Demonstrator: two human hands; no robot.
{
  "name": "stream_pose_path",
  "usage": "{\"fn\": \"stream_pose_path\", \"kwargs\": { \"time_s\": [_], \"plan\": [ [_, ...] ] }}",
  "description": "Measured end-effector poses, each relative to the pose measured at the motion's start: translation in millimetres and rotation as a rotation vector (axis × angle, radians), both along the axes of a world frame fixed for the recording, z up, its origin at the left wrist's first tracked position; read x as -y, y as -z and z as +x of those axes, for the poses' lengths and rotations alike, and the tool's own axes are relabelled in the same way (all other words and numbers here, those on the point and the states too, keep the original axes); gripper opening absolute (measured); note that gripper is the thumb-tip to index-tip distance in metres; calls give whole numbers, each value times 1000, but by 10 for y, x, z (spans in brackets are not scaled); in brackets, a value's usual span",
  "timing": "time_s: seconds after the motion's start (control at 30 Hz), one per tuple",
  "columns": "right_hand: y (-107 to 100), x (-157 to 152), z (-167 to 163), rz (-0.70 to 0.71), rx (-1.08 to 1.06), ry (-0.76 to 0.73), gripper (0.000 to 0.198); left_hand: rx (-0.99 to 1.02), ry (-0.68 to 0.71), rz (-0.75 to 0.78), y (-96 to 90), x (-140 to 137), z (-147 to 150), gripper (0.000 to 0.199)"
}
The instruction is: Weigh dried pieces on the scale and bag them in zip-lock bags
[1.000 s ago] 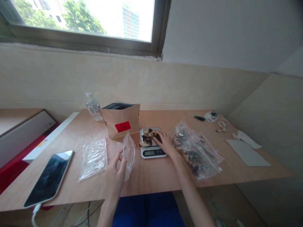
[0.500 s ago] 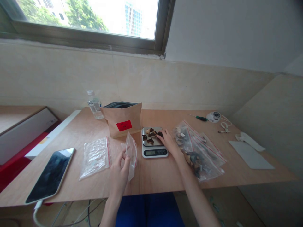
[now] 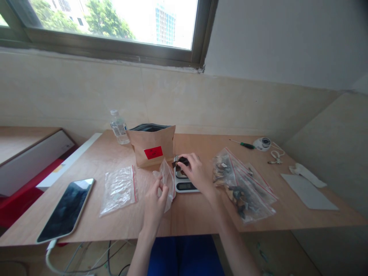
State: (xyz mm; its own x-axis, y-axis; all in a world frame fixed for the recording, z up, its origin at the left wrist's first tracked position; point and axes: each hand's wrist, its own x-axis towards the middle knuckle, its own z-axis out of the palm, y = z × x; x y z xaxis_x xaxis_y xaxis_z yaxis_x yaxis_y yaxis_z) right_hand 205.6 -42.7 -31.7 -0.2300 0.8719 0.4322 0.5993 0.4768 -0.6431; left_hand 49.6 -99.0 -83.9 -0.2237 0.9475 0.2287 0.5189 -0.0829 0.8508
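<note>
My left hand (image 3: 154, 201) pinches a small clear zip bag (image 3: 167, 175), its mouth tilted toward the scale. Over the white kitchen scale (image 3: 181, 187), my right hand (image 3: 197, 174) is closed around dark brown dried pieces (image 3: 182, 161). Part of the scale's plate and some of the pieces are hidden behind that hand. Just behind the bag stands a brown paper pouch (image 3: 138, 147) with a red label and an open top. Another clear zip bag (image 3: 119, 189) lies flat left of my left hand.
Filled zip bags (image 3: 244, 191) lie to the right of the scale. A phone (image 3: 66, 211) with a cable is at the left, and a water bottle (image 3: 119, 130) stands at the back. A screwdriver (image 3: 246, 145), a small camera (image 3: 262, 144) and a white card (image 3: 309, 191) are on the right.
My right hand has moved left across the scale and gathered brown pieces from its plate. My left hand has brought the bag right, up against the scale's edge.
</note>
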Motion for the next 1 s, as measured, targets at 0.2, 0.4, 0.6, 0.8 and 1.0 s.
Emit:
{"fn": "stream_pose_path", "kwargs": {
  "time_s": [0.2,0.4,0.6,0.8,1.0],
  "plan": [
    [6,97,-201,-75,119,-145,22,-32,10,61,52,-14,-71,31],
    [-97,210,-306,-112,290,-214,21,-12,62,119,52,80,-115,28],
    [-237,305,-549,-85,620,-160,19,41,38,153,147,96,-46,35],
    [-202,359,-730,-151,677,-114,21,53,-104,122,151,134,-10,39],
    [-51,277,-687,-230,438,-280,27,84,-172,74,128,249,13,38]
  ]
}}
